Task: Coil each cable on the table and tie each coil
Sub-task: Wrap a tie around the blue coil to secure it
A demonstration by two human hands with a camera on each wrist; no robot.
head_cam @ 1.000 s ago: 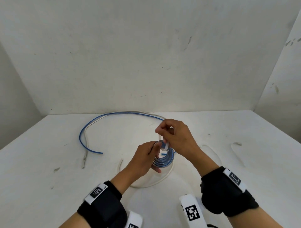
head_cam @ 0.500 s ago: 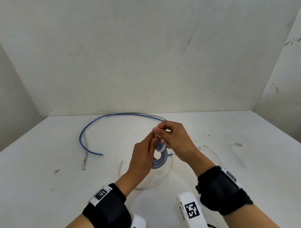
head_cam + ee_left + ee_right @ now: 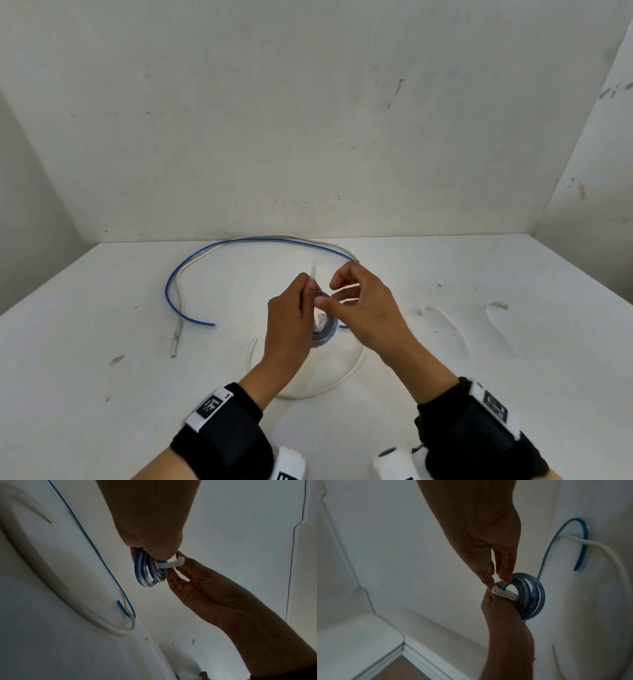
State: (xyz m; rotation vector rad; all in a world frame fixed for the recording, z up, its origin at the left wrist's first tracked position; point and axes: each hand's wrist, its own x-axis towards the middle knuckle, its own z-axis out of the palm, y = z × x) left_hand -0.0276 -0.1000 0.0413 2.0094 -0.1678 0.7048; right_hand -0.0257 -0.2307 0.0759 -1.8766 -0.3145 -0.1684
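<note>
A small coil of blue and clear cable [image 3: 324, 337] hangs above the table between both hands. My left hand [image 3: 307, 288] grips its left side, thumb pressed on the turns [image 3: 149, 573]. A white tie [image 3: 171, 565] is looped round the coil, and its tail [image 3: 314, 271] stands straight up past my left fingertips. My right hand [image 3: 327, 295] pinches the tie's head [image 3: 498, 591] between thumb and forefinger, with the other fingers loosely curled. Where the tail enters the head is hidden by fingers.
A loose blue cable [image 3: 191, 265] arcs across the back of the white table [image 3: 102, 377], with a white cable [image 3: 346, 378] running beside it and curving round under my hands. White walls close the back and both sides.
My hands came together over the coil. The tie, earlier held above it by my right hand, now goes round the coil with its tail standing up. My right fingers have moved to the tie's head.
</note>
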